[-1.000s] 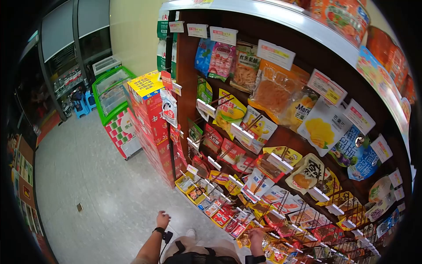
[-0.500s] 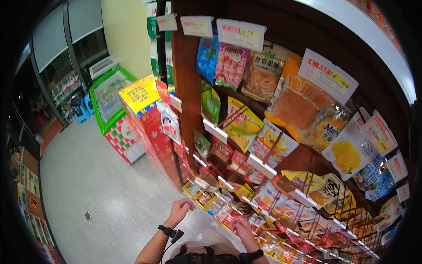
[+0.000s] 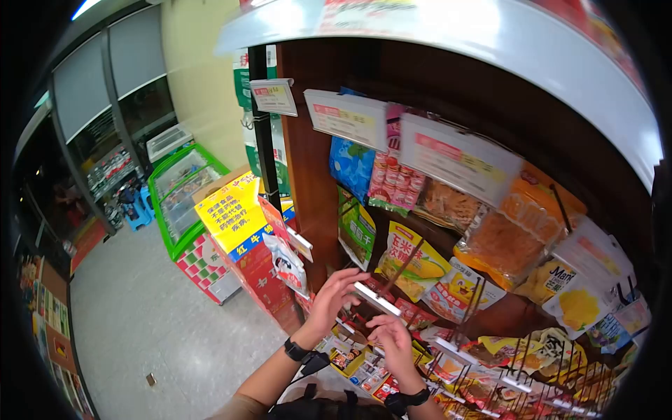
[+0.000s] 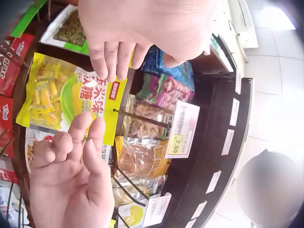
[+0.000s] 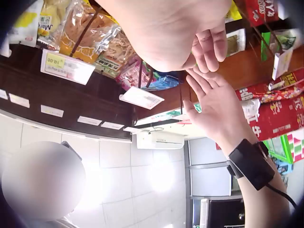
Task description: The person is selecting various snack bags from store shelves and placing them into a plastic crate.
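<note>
My left hand (image 3: pixel 332 304) is raised in front of the snack rack, fingers extended, its fingertips at the left end of a white label holder (image 3: pixel 378 299) on a hook. Just right of and below it is my right hand (image 3: pixel 392 339), with fingers loosely bent and nothing held. Behind the holder hangs a yellow bag of corn candy (image 3: pixel 413 262). In the left wrist view this corn candy bag (image 4: pixel 69 97) lies between both hands, the left above and the right below. A green snack bag (image 3: pixel 355 227) hangs to its left.
Price tags (image 3: pixel 458 157) and thin hooks (image 3: pixel 406 269) jut out from the rack. Left of it stand a stack of red and yellow cartons (image 3: pixel 234 217) and a green-rimmed chest freezer (image 3: pixel 182 196). Grey floor (image 3: pixel 126 301) stretches along the left side.
Both hands have risen from low near the body up to the hook level of the corn candy bag. The view has moved closer to the rack.
</note>
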Demonstrator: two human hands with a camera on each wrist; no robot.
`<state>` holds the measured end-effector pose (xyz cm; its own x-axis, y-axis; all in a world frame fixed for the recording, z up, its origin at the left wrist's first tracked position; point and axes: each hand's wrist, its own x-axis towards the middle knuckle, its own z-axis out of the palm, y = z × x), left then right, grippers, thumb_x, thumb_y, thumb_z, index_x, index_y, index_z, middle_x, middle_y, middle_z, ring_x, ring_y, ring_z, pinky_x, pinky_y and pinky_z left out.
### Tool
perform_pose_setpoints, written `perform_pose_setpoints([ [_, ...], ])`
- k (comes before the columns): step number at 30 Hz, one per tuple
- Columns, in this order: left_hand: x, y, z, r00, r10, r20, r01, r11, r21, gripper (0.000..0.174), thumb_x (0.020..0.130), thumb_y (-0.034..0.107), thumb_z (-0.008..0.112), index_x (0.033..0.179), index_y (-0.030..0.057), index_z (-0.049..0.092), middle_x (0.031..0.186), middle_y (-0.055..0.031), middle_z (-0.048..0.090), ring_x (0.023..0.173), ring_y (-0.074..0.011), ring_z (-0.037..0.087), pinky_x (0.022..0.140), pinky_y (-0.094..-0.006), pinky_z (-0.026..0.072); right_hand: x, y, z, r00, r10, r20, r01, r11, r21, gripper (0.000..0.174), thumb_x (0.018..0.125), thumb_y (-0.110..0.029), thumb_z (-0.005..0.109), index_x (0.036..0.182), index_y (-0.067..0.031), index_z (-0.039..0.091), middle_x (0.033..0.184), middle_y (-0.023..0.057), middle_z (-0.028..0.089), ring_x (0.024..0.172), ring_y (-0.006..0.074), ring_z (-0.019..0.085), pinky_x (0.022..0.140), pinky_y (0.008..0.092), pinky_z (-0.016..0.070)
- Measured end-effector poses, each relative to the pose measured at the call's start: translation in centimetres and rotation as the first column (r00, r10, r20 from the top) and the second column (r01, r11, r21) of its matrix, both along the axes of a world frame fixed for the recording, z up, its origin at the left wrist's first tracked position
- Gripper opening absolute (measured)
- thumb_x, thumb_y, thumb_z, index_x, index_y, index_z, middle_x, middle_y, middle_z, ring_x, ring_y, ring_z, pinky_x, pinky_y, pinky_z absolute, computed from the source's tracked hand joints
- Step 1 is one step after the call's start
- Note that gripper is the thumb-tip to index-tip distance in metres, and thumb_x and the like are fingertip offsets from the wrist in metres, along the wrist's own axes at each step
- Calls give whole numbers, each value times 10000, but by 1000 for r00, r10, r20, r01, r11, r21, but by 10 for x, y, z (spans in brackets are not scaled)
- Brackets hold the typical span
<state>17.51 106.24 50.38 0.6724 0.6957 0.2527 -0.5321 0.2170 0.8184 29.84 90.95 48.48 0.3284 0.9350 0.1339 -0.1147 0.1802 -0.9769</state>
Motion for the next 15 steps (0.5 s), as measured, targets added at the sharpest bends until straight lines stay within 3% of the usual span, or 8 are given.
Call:
perform_pose_setpoints([
  [5,33,65,14,983,-180,19,178,980,88,553,977,364,437,1420,47,336,1434,-165,443,1165,-213,510,942,-341,403,-9,62,2,948,-314,49,311,949,54,239,970,-46,474,1208,-39,491,1146,70,586,891,105,554,788,262,459],
  [7,42,81,32,974,-212,80,203,974,101,546,983,343,432,1431,52,316,1456,-159,417,1168,-207,502,945,-338,401,-11,88,2,931,-359,66,350,930,110,234,983,-83,484,1212,-36,483,1161,69,566,921,112,545,810,275,451],
  [8,45,87,33,972,-214,92,199,969,147,544,987,328,445,1437,57,304,1448,-155,416,1156,-201,505,933,-333,403,-15,101,4,904,-395,162,388,919,76,247,986,-105,490,1222,-33,485,1152,69,574,938,117,567,793,265,456],
  [9,49,90,37,968,-234,93,222,967,125,544,987,328,445,1437,57,304,1448,-155,416,1156,-201,505,933,-333,403,-18,114,8,870,-421,258,425,904,43,262,990,-128,496,1232,-30,486,1142,69,583,955,122,588,776,255,461],
  [10,56,91,43,977,-175,122,164,982,93,536,992,320,448,1436,57,305,1431,-151,430,1140,-194,511,922,-327,405,-23,127,17,847,-480,230,478,876,66,219,994,-122,490,1192,-28,494,1103,60,558,961,129,546,876,291,435],
  [12,69,98,51,982,-34,185,42,998,-41,497,1003,319,458,1410,60,337,1309,-108,503,1039,-164,527,880,-298,406,-29,142,28,850,-482,212,484,874,47,199,997,-118,486,1170,-20,502,1073,61,568,986,131,542,906,284,424],
  [13,73,103,56,982,-49,181,60,997,-51,497,1003,319,458,1410,60,337,1309,-108,503,1039,-164,527,880,-298,406,-35,146,33,860,-483,166,485,874,33,191,996,-113,487,1161,-18,505,1062,61,573,982,126,539,909,280,422],
  [15,80,113,70,927,-6,375,99,968,-230,446,1013,345,436,1360,70,383,1205,-66,530,963,-146,515,857,-290,401,-48,150,31,839,-529,132,524,849,70,173,994,-109,494,1139,-17,511,1045,56,579,957,115,537,884,269,423],
])
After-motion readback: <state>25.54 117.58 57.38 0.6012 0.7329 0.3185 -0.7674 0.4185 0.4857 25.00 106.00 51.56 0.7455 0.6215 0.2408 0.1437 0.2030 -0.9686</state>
